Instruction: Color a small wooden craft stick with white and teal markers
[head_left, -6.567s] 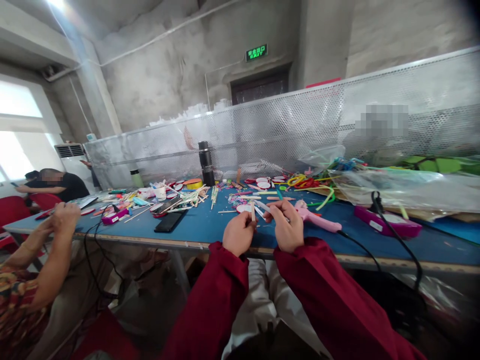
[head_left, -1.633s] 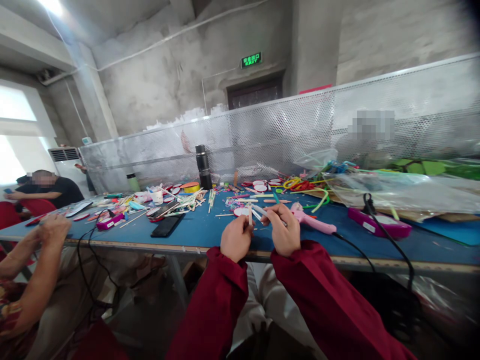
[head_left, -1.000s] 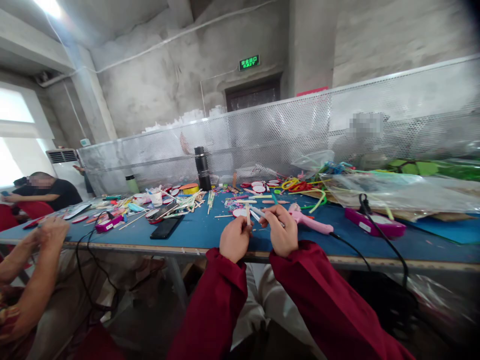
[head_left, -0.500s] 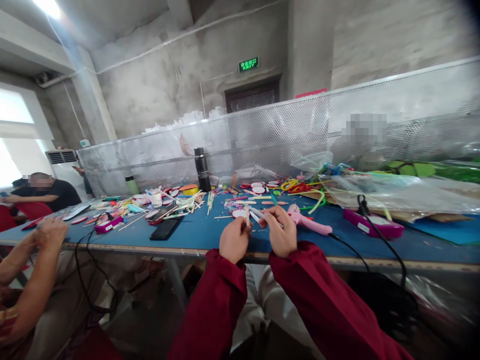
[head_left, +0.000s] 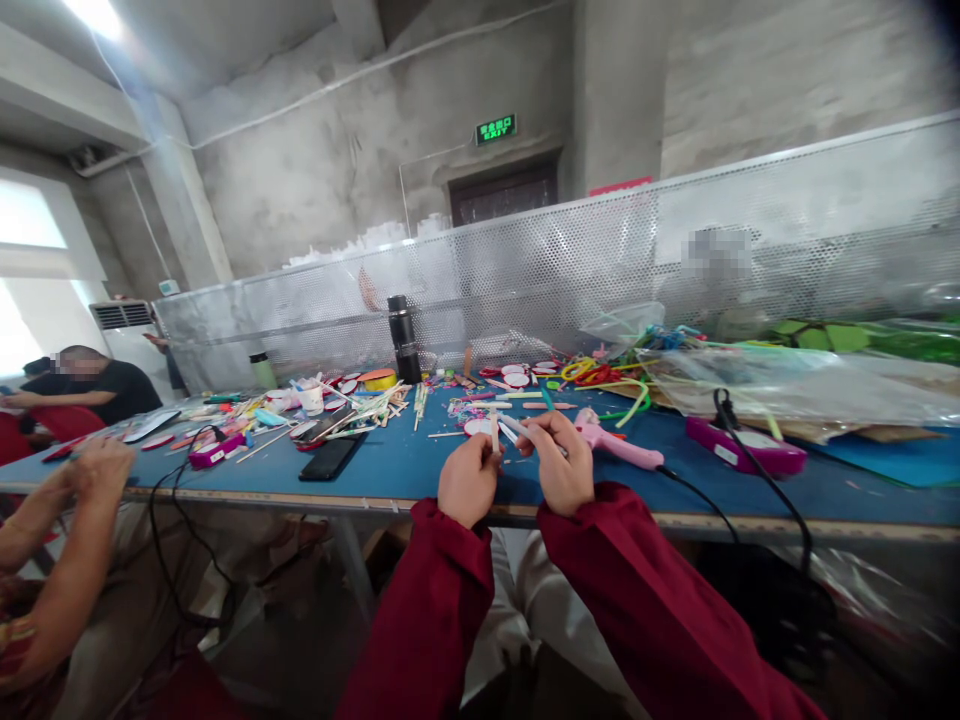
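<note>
My left hand (head_left: 470,478) is closed, pinching a flat wooden craft stick (head_left: 494,428) that stands up between thumb and fingers. Close beside it, my right hand (head_left: 561,465) grips a slim whitish pen (head_left: 516,427), whose tip points left toward the stick. Whether the pen touches the stick is too small to tell. A white disc (head_left: 478,427) with a coloured rim lies just behind my left hand. To the right of my right hand rests a pink glue gun (head_left: 621,446) with a black cord.
On the blue table (head_left: 420,472) lie a black phone (head_left: 332,456), a heap of sticks (head_left: 375,408), a black bottle (head_left: 403,340), purple boxes (head_left: 746,447) with cords, pipe cleaners (head_left: 592,372) and plastic bags (head_left: 810,380). A co-worker's hands (head_left: 105,465) are at the left.
</note>
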